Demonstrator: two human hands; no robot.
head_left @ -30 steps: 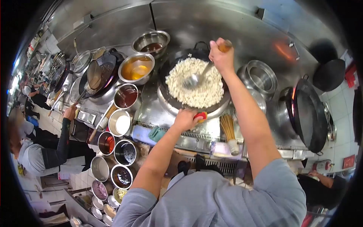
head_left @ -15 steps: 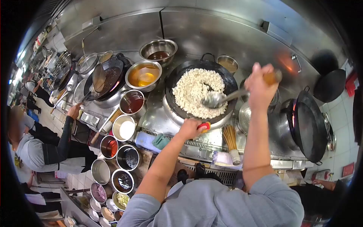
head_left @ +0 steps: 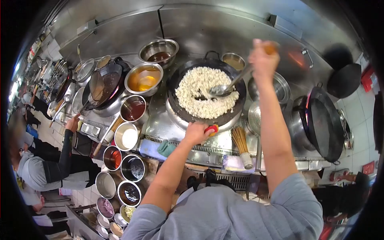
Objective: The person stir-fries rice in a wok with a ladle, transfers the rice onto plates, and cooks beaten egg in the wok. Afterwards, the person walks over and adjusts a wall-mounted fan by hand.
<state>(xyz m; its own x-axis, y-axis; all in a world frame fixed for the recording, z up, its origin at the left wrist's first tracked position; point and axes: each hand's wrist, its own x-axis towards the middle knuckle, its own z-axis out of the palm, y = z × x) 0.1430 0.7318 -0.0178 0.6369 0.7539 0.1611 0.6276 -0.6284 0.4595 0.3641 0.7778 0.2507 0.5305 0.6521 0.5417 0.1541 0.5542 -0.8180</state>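
Note:
A dark wok [head_left: 175,86] on the burner holds a heap of pale, crumbly food [head_left: 196,87]. My left hand [head_left: 197,133] is closed at the wok's near edge on a red and yellow cloth or grip [head_left: 212,129]. Up and to the right of the wok, my right hand [head_left: 264,60] is wrapped round the wooden handle of a metal ladle [head_left: 220,90]. The ladle's bowl rests in the food, right of centre, beside a small dark gap where the wok's surface shows.
Steel bowls, one with amber liquid [head_left: 144,80], and several seasoning pots [head_left: 127,136] stand left. A bamboo brush [head_left: 241,145], a strainer [head_left: 255,118] and another wok [head_left: 326,124] are right. A co-worker [head_left: 40,166] works at a wok far left.
My right hand and the ladle have swung right, then back up and left. The ladle's bowl has shifted within the food. My left hand stays at the wok's near edge.

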